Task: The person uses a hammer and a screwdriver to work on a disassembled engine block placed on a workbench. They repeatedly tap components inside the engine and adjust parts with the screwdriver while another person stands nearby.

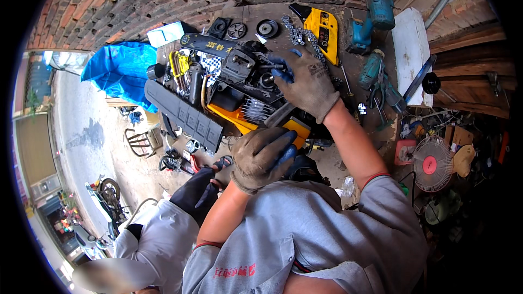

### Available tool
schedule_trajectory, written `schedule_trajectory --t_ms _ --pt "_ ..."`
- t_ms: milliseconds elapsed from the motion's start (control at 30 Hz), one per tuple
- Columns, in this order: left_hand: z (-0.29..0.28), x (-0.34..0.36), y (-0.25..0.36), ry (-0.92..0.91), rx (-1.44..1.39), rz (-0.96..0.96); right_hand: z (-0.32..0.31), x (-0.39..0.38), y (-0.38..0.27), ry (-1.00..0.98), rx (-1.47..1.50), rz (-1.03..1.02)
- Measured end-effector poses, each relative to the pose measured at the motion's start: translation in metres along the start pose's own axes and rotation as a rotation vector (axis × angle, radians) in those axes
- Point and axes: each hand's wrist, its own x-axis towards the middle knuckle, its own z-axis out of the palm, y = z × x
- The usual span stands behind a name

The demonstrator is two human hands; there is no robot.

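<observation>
A partly stripped chainsaw (253, 76) lies on the bench in front of me, its black engine parts exposed. Its guide bar (207, 45) points to the far left, and finned metal (255, 110) shows on the near side by the yellow casing (231, 117). My left hand (264, 158), in a brown and blue work glove, is curled at the saw's near end, by the dark handle; the palm side is hidden. Over the saw's right side reaches my gloved right hand (308, 84). Its fingers are bent in at the engine, and whatever they pinch is too small to name.
A yellow cover (322, 32) and a saw chain (299, 35) lie at the back. Blue-green power tools (373, 71) stand on the right. A grey bar scabbard (185, 117) rests on the left. Another person (158, 239) is close at my left, and a fan (431, 163) stands right.
</observation>
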Motion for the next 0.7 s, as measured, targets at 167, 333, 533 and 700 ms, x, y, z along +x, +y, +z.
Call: schedule_trajectory --t_ms 167,333,533,700 --pt "0.000 0.000 0.000 0.003 -0.003 0.002 -0.001 -0.008 -0.006 -0.046 0.026 -0.069" --pt "0.000 0.000 0.001 0.001 -0.003 0.003 0.001 -0.014 -0.007 0.008 -0.038 -0.071" --pt "0.001 0.002 0.003 0.006 0.011 0.003 0.006 -0.003 -0.007 -0.058 -0.104 0.062" --pt "0.000 0.001 0.003 -0.001 0.011 -0.006 -0.001 0.001 -0.009 -0.002 -0.082 0.026"
